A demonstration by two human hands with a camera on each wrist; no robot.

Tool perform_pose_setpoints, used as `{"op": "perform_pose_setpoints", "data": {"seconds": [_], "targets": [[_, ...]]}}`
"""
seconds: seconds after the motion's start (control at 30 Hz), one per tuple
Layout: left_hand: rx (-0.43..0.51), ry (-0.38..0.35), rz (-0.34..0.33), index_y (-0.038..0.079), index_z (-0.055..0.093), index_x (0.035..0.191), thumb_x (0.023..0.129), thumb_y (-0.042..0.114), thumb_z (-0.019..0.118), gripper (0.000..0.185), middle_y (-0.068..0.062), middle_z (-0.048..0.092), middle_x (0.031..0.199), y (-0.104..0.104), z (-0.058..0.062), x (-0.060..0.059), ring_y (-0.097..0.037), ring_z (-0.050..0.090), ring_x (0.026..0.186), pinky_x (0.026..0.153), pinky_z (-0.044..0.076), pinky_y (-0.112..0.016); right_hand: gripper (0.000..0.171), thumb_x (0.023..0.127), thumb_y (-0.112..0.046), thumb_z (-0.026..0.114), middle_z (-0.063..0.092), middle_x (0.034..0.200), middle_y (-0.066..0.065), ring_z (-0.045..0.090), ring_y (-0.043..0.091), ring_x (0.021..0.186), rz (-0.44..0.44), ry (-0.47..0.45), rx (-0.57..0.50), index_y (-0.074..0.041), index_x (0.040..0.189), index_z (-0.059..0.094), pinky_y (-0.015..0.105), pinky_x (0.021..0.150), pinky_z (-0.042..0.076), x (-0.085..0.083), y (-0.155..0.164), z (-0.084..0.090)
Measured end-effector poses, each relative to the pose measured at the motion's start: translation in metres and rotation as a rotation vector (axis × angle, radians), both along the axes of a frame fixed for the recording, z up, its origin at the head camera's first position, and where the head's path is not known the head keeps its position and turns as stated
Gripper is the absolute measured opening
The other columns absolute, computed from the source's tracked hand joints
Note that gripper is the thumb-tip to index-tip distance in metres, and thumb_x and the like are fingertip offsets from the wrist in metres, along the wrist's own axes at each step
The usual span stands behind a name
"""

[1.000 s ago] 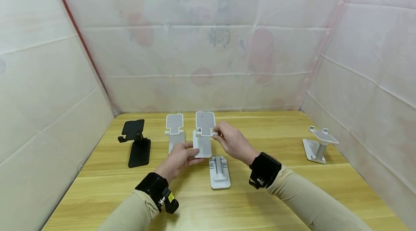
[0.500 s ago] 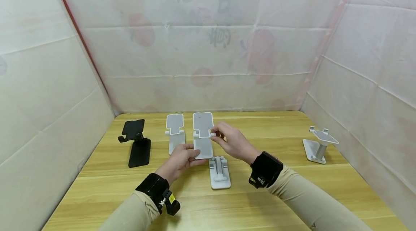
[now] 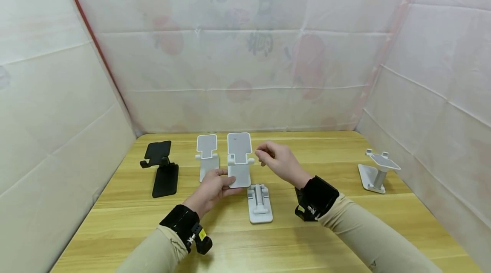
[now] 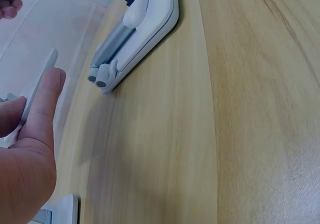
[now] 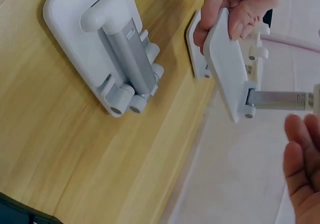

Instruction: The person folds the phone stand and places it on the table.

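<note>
My left hand (image 3: 212, 187) pinches the base of an unfolded white phone stand (image 3: 239, 147) between thumb and fingers, holding it up off the table. In the right wrist view the stand's base plate (image 5: 225, 67) and extended silver stem (image 5: 280, 100) are visible from the side. Just right of the stand's small hook, my right hand (image 3: 281, 162) hovers with loosely bent fingers, touching nothing. A folded white phone stand (image 3: 260, 204) lies on the table below the held one. Left of the held stand, another unfolded white stand (image 3: 207, 153) stands partly behind my left hand.
A black phone stand (image 3: 165, 170) stands unfolded at the left of the wooden table (image 3: 330, 243). Another white stand (image 3: 377, 170) stands unfolded at the far right. Pale fabric walls (image 3: 245, 64) enclose the table at the back and both sides.
The held stand has shifted slightly left. My right hand has let go of its hook and moved a little to the right. The stands on the table have not moved.
</note>
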State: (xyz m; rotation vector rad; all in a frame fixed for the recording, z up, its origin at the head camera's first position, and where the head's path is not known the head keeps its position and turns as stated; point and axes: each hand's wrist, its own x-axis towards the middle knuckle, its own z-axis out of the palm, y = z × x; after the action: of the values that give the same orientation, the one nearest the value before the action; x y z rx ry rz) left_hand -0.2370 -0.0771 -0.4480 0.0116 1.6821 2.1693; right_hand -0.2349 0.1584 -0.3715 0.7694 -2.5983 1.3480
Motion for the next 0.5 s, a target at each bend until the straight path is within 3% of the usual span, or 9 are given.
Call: {"op": "perform_pose_setpoints", "data": {"seconds": [0.1,0.23,0.37,0.5], "targets": [[-0.007,0.008,-0.019,-0.017,0.046,0.136,0.103,-0.004,0.052,0.037,-0.036,0.057,0.133,0.0002,0.0004,0.0006,-0.041,0.066,0.116,0.096,0.06,-0.043,0.022,0.106,-0.024,0.058,0.069,0.091,0.009,0.067,0.026,0.083,-0.012,-0.042,0.021,-0.005,0.114,0.068,0.03,0.07,0.056,-0.0024,0.0009,0.0005],[-0.024,0.016,-0.042,-0.015,0.046,0.136,0.103,-0.003,0.053,0.036,-0.036,0.057,0.133,0.0013,0.0,0.0012,-0.041,0.067,0.114,0.096,0.06,-0.044,0.025,0.104,-0.03,0.061,0.07,0.093,0.01,0.067,0.02,0.084,-0.025,-0.186,-0.01,-0.009,0.116,0.069,0.031,0.077,0.058,-0.0046,0.0009,0.002],[-0.046,0.025,-0.05,-0.014,0.048,0.135,0.103,-0.002,0.054,0.035,-0.035,0.057,0.134,0.003,-0.0009,0.0013,-0.04,0.067,0.114,0.094,0.061,-0.044,0.028,0.102,-0.032,0.065,0.069,0.091,0.01,0.065,0.022,0.084,-0.014,-0.327,-0.09,-0.009,0.117,0.069,0.035,0.083,0.056,-0.005,0.0004,0.0045],[-0.06,0.029,-0.052,-0.014,0.048,0.135,0.102,-0.002,0.054,0.035,-0.035,0.056,0.134,0.0049,-0.0004,0.0017,-0.04,0.067,0.114,0.094,0.061,-0.045,0.026,0.102,-0.03,0.066,0.065,0.085,0.007,0.063,0.024,0.08,0.013,-0.39,-0.134,-0.006,0.112,0.068,0.034,0.081,0.054,-0.0066,0.0008,0.0047]]}}
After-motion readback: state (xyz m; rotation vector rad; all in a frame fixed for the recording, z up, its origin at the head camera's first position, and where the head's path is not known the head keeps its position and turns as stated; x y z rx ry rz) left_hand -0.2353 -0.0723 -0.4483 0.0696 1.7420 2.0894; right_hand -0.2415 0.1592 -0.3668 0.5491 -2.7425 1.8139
